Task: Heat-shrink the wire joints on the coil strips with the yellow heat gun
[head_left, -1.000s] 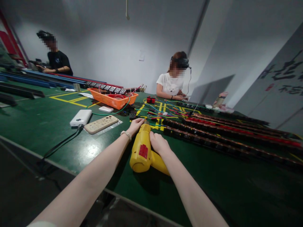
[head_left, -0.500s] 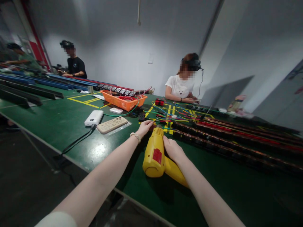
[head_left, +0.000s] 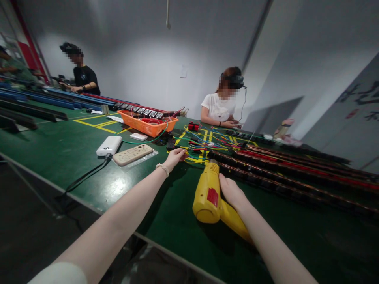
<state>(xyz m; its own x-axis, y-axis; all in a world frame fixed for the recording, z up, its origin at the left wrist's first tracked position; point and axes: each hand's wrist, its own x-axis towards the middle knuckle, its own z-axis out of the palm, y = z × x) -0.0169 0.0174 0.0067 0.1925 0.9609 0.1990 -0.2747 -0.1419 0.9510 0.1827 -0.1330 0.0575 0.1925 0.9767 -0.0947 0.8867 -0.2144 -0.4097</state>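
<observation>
My right hand (head_left: 232, 193) is wrapped round a yellow heat gun (head_left: 208, 193) with a red label, its nozzle pointing away toward the long black and red strips (head_left: 284, 173). My left hand (head_left: 175, 156), with a bead bracelet at the wrist, reaches to the left of the gun. Its fingers pinch something small among the coloured wires (head_left: 204, 144) on the green table (head_left: 71, 154); I cannot make out what.
A beige remote (head_left: 132, 154), a white power bank (head_left: 109, 145) with a black cable and an orange tray (head_left: 148, 124) lie to the left. A person in a white shirt (head_left: 220, 106) sits across the table. Another person in black (head_left: 84, 79) works far left.
The heat gun and my right hand have moved to the right, away from my left hand. My left hand stays at the wires, now apart from the gun.
</observation>
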